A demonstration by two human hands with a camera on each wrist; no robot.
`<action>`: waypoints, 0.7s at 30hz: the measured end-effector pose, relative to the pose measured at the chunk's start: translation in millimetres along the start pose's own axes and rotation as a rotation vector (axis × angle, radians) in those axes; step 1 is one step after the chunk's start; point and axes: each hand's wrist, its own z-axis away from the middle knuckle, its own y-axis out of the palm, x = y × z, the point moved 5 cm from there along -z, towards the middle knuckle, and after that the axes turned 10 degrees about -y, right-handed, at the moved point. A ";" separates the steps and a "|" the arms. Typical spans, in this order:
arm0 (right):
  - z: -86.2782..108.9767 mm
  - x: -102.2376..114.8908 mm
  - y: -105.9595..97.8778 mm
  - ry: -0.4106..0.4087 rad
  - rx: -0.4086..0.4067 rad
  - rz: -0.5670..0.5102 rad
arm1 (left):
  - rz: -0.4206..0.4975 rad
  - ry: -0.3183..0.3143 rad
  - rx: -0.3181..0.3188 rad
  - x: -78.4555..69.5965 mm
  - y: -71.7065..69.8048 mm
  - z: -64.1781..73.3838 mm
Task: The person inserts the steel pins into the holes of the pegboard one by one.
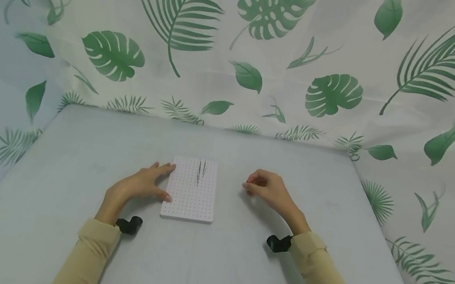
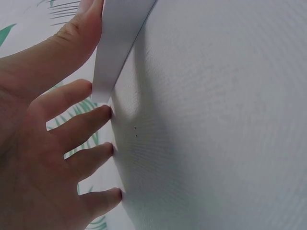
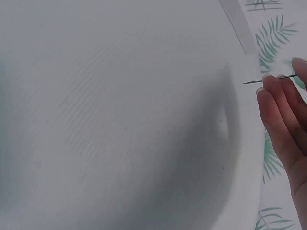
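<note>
A white board with a grid of small holes (image 1: 189,204) lies flat on the table. Several thin metal needles (image 1: 198,174) stand upright in its upper right part. My left hand (image 1: 136,183) rests against the board's left edge, thumb and index finger spread along it. In the left wrist view the other fingertips (image 2: 109,111) reach down to the table surface beside the board's side wall (image 2: 117,43). To the right of the board, my right hand (image 1: 271,192) is raised over the table. Its thumb and fingers pinch a thin pointed needle (image 3: 253,82).
A pale cloth covers the table (image 1: 209,270). Leaf-printed curtains (image 1: 269,89) hang behind it and at both sides. A small black camera is worn on each wrist, the left camera (image 1: 130,225) and the right camera (image 1: 278,243).
</note>
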 end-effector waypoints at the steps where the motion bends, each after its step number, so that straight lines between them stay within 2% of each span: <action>1: -1.2 1.5 0.3 -0.007 -0.005 0.003 | -0.001 0.002 -0.002 -1.0 0.0 0.4; 9: -11.5 11.0 5.8 -0.034 -0.063 -0.012 | -0.016 -0.004 -0.007 -2.8 1.5 -0.7; 21: -27.3 20.9 24.5 -0.023 -0.092 -0.142 | -0.009 0.008 -0.009 -1.7 0.1 -0.9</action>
